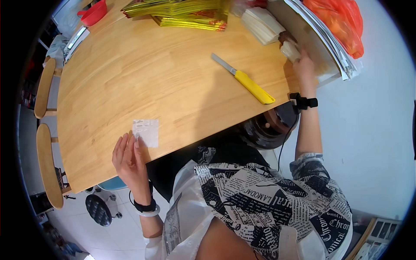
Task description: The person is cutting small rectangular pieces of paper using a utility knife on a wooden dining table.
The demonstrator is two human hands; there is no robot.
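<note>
My left hand (129,156) rests at the table's near left edge, its fingertips touching the lower left corner of a small square translucent sheet (148,132). At the right, my right hand (304,63) reaches to a small pale packet or stack (290,51) beside a grey board; whether the fingers grip it is unclear. Just beyond lies a larger stack of whitish sheets (262,25). A yellow-handled utility knife (254,87) lies between my hands with its blade out, pointing up and left.
Gold shiny packets (188,16) are piled at the far edge. A red plastic scoop (94,13) stands far left. Upright papers and an orange-red plastic bag (341,22) border the right side. Wooden chairs (48,165) stand left; a dark glossy pot (265,130) is below the near edge.
</note>
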